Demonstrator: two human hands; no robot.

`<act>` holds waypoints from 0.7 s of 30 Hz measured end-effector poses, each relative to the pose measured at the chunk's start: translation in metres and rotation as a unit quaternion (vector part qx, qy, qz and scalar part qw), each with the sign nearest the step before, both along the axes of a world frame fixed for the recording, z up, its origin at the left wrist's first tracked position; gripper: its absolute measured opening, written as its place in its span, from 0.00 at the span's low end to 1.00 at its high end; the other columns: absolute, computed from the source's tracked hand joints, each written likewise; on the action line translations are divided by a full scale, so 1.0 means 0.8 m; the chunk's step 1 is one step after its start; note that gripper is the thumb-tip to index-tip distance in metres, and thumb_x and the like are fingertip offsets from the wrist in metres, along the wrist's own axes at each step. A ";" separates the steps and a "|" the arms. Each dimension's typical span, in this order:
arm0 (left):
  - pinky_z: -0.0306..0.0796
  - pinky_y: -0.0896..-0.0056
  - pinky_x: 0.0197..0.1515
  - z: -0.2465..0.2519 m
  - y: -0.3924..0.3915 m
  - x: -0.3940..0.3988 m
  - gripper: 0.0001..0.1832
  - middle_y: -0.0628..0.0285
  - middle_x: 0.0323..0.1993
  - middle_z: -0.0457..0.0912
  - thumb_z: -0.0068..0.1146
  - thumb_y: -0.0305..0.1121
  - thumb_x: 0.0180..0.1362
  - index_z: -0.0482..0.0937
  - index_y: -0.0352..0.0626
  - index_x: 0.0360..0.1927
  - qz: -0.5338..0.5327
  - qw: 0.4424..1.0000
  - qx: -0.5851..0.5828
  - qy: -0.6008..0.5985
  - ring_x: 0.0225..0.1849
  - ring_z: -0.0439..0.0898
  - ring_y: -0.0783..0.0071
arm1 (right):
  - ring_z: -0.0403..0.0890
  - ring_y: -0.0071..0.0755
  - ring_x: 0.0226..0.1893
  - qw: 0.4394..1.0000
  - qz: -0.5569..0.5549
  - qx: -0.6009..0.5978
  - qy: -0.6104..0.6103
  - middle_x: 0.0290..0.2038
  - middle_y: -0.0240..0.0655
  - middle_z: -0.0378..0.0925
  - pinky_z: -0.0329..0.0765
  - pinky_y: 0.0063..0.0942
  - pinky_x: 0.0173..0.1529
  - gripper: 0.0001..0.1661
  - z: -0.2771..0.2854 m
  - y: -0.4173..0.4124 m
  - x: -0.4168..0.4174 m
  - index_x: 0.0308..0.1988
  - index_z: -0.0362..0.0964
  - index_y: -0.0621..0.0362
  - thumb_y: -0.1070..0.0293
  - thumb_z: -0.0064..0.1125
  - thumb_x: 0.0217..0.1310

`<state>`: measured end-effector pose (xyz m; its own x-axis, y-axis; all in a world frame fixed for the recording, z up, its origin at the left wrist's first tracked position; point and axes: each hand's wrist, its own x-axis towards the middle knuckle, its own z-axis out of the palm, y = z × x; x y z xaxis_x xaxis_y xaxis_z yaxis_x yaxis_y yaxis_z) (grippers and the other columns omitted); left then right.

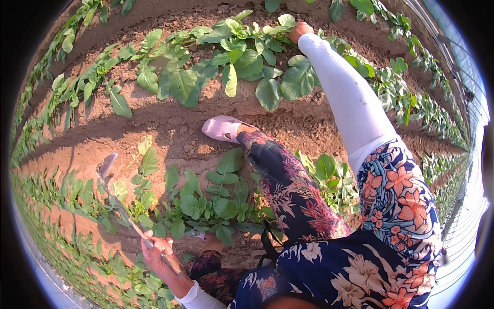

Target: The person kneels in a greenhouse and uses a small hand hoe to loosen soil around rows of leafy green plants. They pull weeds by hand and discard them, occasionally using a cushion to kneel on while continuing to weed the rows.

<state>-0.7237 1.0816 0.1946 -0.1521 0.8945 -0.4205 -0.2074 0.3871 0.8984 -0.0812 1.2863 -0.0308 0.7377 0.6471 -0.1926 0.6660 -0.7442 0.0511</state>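
Note:
My left hand (157, 253) is closed around the wooden handle of a hand hoe (129, 220). Its metal blade (106, 165) is raised toward the left, above the near row of plants. At the end of my outstretched right arm, my right hand (300, 31) is in a fist at the stems of a leafy green plant (247, 58), which looks like a radish, in the row ahead. My fingertips there are hidden. Broad leaves of that plant spread to the left of the fist and hang over the soil.
One foot in a pink shoe (222, 128) stands on the bare soil (170, 119) between two rows. Low leafy plants (220, 197) grow around my legs. More crop rows (436, 112) curve away on both sides, and pale sheeting (467, 216) lines the right edge.

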 end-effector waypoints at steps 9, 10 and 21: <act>0.65 0.68 0.37 -0.006 -0.001 -0.004 0.18 0.66 0.18 0.70 0.51 0.26 0.53 0.69 0.35 0.49 -0.015 1.000 -0.015 0.000 0.18 0.67 0.79 | 0.77 0.43 0.47 0.909 0.372 -0.187 -0.028 0.47 0.41 0.77 0.74 0.33 0.50 0.21 0.023 -0.007 -0.019 0.45 0.76 0.53 0.55 0.43 0.60; 0.65 0.68 0.37 -0.007 -0.001 -0.005 0.18 0.66 0.19 0.70 0.51 0.26 0.53 0.69 0.35 0.49 -0.016 1.000 -0.014 0.002 0.18 0.67 0.80 | 0.78 0.44 0.44 0.919 0.360 -0.161 0.000 0.43 0.42 0.78 0.75 0.34 0.48 0.19 0.033 -0.012 -0.027 0.42 0.77 0.54 0.58 0.45 0.57; 0.65 0.67 0.36 -0.019 -0.003 -0.016 0.19 0.67 0.21 0.69 0.51 0.26 0.53 0.70 0.36 0.50 -0.054 0.998 -0.023 -0.009 0.18 0.66 0.80 | 0.80 0.47 0.35 0.937 0.343 -0.012 0.060 0.33 0.46 0.79 0.76 0.37 0.39 0.15 0.049 -0.029 -0.033 0.35 0.77 0.62 0.67 0.54 0.45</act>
